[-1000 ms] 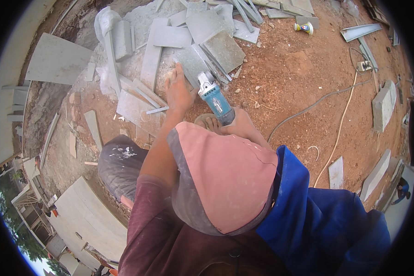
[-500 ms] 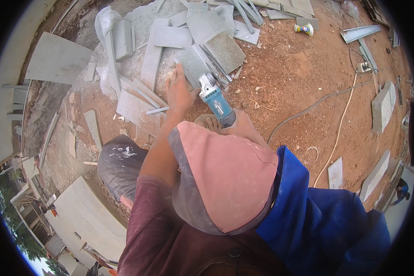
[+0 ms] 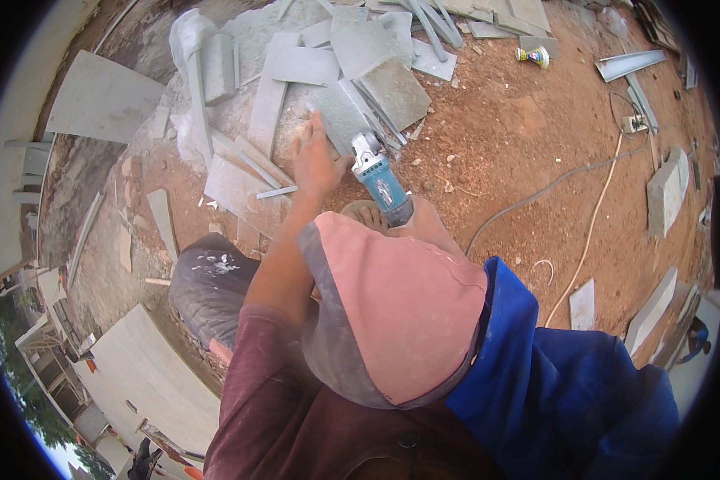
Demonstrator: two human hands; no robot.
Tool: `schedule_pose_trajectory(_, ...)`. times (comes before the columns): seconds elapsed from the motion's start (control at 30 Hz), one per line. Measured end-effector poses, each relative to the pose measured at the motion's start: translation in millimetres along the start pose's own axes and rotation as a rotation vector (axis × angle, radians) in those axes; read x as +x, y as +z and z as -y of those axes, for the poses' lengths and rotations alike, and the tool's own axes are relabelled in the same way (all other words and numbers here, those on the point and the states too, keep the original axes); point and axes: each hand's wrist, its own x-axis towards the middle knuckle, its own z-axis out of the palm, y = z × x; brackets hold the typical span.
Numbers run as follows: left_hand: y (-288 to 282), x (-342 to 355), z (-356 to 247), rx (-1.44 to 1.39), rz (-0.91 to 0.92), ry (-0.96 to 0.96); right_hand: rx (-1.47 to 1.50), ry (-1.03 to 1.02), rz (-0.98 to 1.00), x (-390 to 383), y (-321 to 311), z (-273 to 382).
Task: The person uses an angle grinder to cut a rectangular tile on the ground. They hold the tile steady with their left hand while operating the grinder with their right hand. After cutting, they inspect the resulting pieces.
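Your right hand is closed around the rear body of the teal grinder; most of that hand is hidden behind your cap brim, so I cannot tell how the fingers wrap. Your left hand lies flat, fingers spread, pressing on a grey slab; it grasps nothing. The grinder's head points away from you and sits on that same slab, just beside the left hand. That closeness is the first risk: a kick or skid of the disc toward the left would meet your thumb. The second is your bare foot, which shows just under the grinder's body, where a dropped tool would likely land. The third is the footing of the work: the slab rests on a loose heap of offcuts at the far edge of the red ground, and may rock under pressure. A cable trails across the ground to your right, well apart from the disc, toward a socket block; a snag there could jerk the tool.
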Motion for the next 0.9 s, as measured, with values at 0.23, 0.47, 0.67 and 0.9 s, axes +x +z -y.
schedule_pose_trajectory(0.23, -3.5, 1.0, -2.5, 0.006, 0.062, -0.032, 0.014, -0.063, 0.001, 3.8, 3.3, -7.1)
schedule_pose_trajectory(0.47, -0.4, 0.6, -0.9, 0.03, 0.02, -0.01, -0.006, -0.027, 0.01, 3.2, 1.4, 4.3)
schedule_pose_trajectory(0.67, -0.9, 0.8, -2.9, 0.026, 0.025, -0.01, -0.008, -0.025, 0.016, 9.3, 2.3, -7.4)
schedule_pose_trajectory(0.9, 0.4, 1.4, -2.2, 0.015, 0.022, -0.016, -0.064, -0.013, 0.04, 16.7, 3.7, -11.7)
